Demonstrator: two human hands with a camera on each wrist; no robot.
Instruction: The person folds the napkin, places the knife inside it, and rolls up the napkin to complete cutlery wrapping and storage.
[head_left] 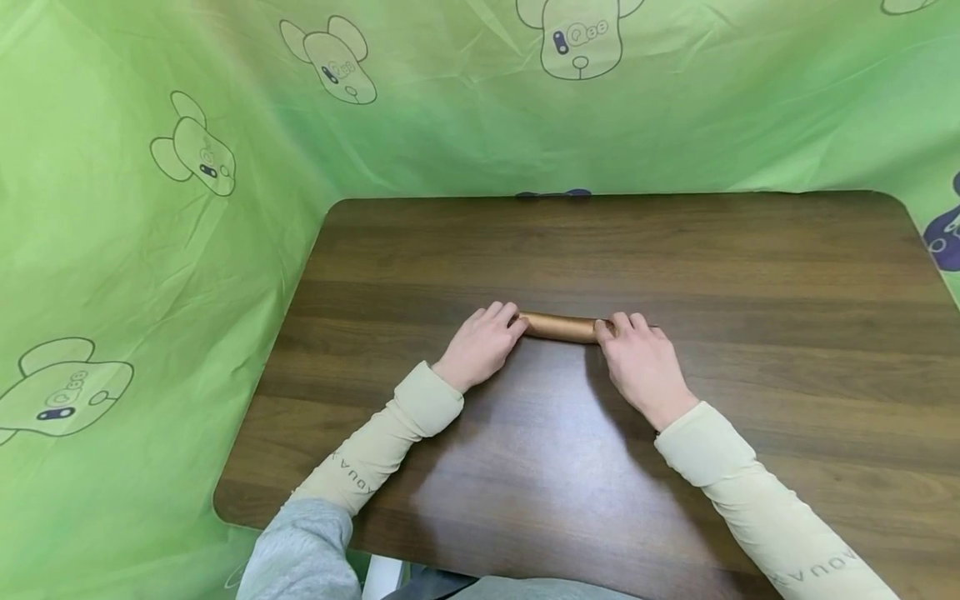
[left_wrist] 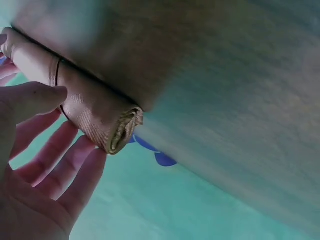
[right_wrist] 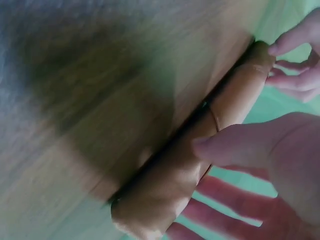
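Note:
A copper-brown roll of smooth cloth [head_left: 558,327] lies crosswise on the wooden table. My left hand [head_left: 480,346] pinches its left end, thumb on the near side and fingers beyond it. At the other end, my right hand [head_left: 641,367] holds the roll in the same way. Layered folds show at the open end of the cloth roll [left_wrist: 95,102] in the left wrist view, along with a thin dark band around it close to the thumb. A similar thin band circles the roll near the right thumb in the right wrist view.
The dark brown table [head_left: 787,275] has rounded corners and a glossy patch of light near its front. A green curtain [head_left: 450,125] printed with cartoon heads hangs behind it and along the left side.

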